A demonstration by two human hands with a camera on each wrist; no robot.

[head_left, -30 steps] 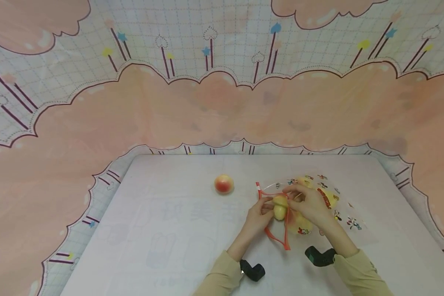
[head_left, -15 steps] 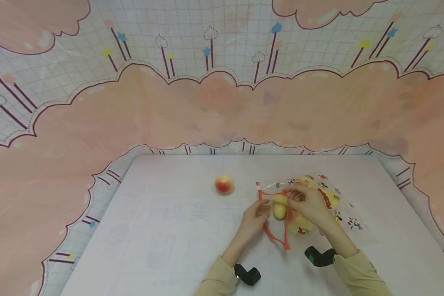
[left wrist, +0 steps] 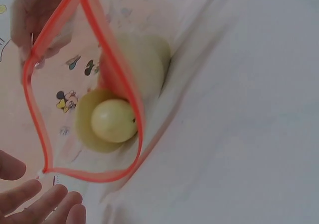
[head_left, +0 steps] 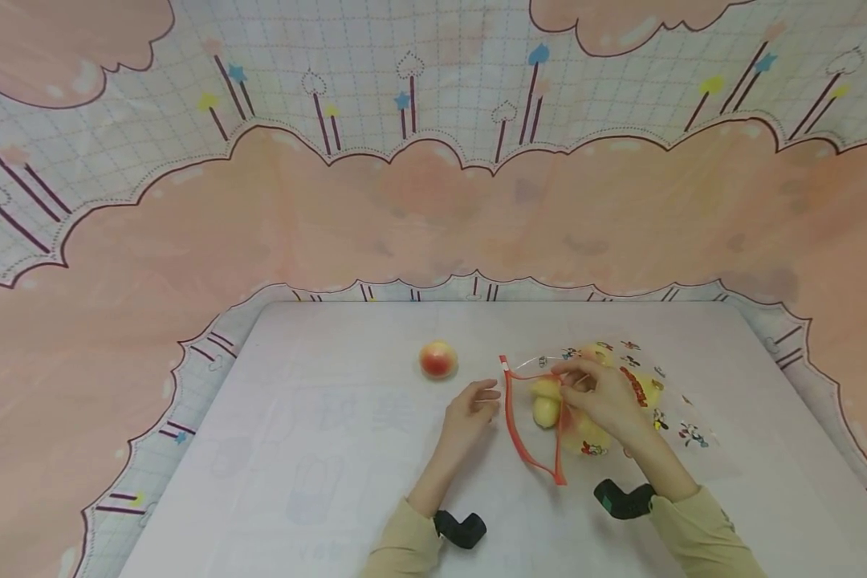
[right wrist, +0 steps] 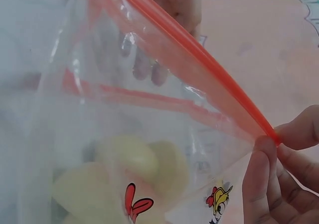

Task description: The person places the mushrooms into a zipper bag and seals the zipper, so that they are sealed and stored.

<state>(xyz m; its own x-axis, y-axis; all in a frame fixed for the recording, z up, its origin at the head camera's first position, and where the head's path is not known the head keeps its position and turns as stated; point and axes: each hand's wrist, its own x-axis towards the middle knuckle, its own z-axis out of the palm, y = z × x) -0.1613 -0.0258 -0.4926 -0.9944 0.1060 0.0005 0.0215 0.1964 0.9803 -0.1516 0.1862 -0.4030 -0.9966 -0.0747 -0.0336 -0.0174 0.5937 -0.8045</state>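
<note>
A clear zip bag (head_left: 621, 401) with cartoon prints and a red zip rim (head_left: 520, 437) lies on the white table (head_left: 332, 449), its mouth gaping to the left. Several pale yellow fruits (head_left: 547, 409) sit inside it, one (left wrist: 113, 120) just behind the rim (left wrist: 124, 84). My right hand (head_left: 567, 377) pinches the upper rim (right wrist: 234, 102) between thumb and fingertips (right wrist: 261, 169). My left hand (head_left: 477, 399) lies open on the table just left of the bag's mouth, holding nothing, its fingers (left wrist: 45, 204) near the rim's corner. A red-orange peach (head_left: 437, 359) rests on the table farther left.
A pink cloud-patterned cloth (head_left: 433, 209) rises behind and around the table. Black wrist cameras (head_left: 461, 528) (head_left: 624, 499) sit on both sleeves near the front edge.
My left hand has let go of the yellow fruit in the bag's mouth and drawn back to the left. The fruit stays inside, and the right hand keeps its pinch.
</note>
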